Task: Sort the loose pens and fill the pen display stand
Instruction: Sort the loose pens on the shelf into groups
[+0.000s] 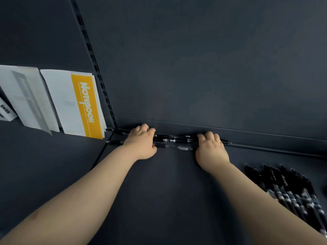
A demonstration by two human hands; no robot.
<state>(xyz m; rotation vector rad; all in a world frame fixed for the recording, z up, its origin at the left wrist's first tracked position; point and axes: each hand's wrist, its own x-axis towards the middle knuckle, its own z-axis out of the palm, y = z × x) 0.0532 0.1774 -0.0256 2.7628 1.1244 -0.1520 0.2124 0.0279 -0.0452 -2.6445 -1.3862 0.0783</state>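
Left hand [141, 141]: fingers curled down over the left ends of the pens [172, 140]. Right hand [211, 148]: fingers curled over their right ends. Both grasp the bundle.

Pens: slim black barrels, some with clear sections, print too small to read. Long axes run left-right along the foot of the back wall [194, 68], on the dark matte shelf [168, 191].

Pile [290, 190] at near right: black pens lying near-to-far, white print blurred.

Far left: notebook [83, 105], white with a yellow band reading "Notebook".

Pens [172, 140] between fingers [147, 130]: black. Shelf [168, 183]: dark grey. Notebook [83, 105] left of fingers: white, yellow stripe, white letters.
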